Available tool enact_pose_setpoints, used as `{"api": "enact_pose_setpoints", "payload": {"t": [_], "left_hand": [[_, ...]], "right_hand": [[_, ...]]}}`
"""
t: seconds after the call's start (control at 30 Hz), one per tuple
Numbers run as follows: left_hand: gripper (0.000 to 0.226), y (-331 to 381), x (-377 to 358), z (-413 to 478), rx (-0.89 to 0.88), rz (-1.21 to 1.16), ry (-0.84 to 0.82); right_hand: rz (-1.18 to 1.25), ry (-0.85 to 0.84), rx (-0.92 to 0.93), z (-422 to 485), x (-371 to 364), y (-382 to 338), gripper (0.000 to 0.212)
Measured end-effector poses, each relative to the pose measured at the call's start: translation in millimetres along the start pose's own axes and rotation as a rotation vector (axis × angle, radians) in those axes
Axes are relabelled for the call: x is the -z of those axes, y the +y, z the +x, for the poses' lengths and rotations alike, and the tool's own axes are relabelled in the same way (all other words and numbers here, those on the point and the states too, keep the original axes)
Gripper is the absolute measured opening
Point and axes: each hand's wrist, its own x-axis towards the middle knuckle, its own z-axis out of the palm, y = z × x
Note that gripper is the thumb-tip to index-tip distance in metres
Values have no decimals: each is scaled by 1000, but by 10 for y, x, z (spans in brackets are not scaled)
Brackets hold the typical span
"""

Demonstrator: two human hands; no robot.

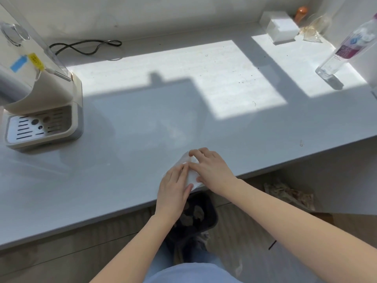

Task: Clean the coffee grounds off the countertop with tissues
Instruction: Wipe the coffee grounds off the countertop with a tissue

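Observation:
A white tissue [191, 175] lies flat on the grey countertop [126, 152] at its front edge. My left hand [175, 190] presses on the tissue's near left part, and my right hand [210, 168] rests on its far right part with fingers curled over the top corner. Both hands hold the tissue between them. A few dark coffee specks [247, 77] are scattered in the sunlit patch farther back on the right. Whatever is under the tissue is hidden.
A cream coffee machine [40, 103] stands at the left with a black cable [85, 46] behind it. A white box [281, 27] and a clear bottle [344, 50] sit at the back right. A dark bin [195, 217] with crumpled tissues stands on the floor below the counter edge.

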Motion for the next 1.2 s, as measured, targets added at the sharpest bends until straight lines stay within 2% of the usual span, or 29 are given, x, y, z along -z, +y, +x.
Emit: {"api": "enact_pose_setpoints", "payload": {"t": [0.17, 0.4, 0.63, 0.87, 1.07, 1.2], "left_hand": [[54, -25, -13, -49, 64, 16, 6], [59, -34, -38, -29, 70, 11, 23], [50, -63, 29, -149, 2, -28, 31], [51, -35, -9, -261, -6, -56, 85], [42, -29, -52, -288, -11, -105, 207], [34, 4, -130, -344, 37, -168, 261]], "right_hand": [[201, -19, 47, -82, -26, 9, 61], [73, -45, 89, -54, -116, 50, 66], [111, -70, 88, -203, -99, -24, 68], [156, 69, 51, -340, -197, -145, 55], [227, 324, 9, -375, -274, -214, 28], [261, 420, -28, -410, -369, -265, 21]]}}
